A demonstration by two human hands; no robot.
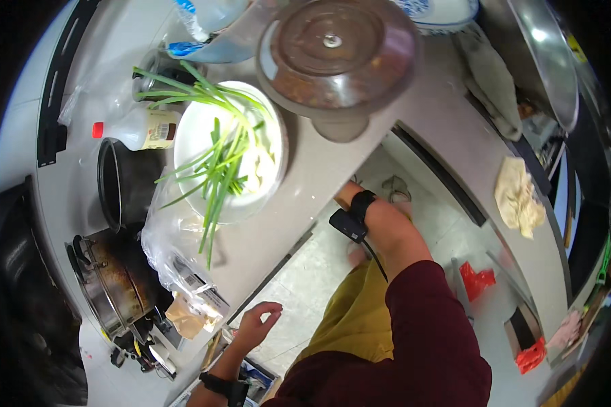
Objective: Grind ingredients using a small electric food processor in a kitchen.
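Note:
My left hand (259, 323) is in the lower middle, beside the counter's edge, with bent fingers and a gap between thumb and forefinger; nothing shows in it. My right hand is hidden beyond the counter's edge; only the wrist and forearm show, with a black strap and a small black device. On the counter (305, 168) stands a white bowl (183, 147) holding green onions (224, 157), some hanging over its rim. Behind it is a large round pan with a lid (331, 56). A red-capped plastic bottle (142, 128) lies left of the bowl.
A dark pot (132, 183), a stained metal steamer pot (112, 285) and clear plastic bags (168, 244) crowd the left side. An open drawer or cabinet front (438, 173) juts out at the right. Beyond are a crumpled pale cloth (518, 196), a wok (545, 56) and red plastic bags (476, 281).

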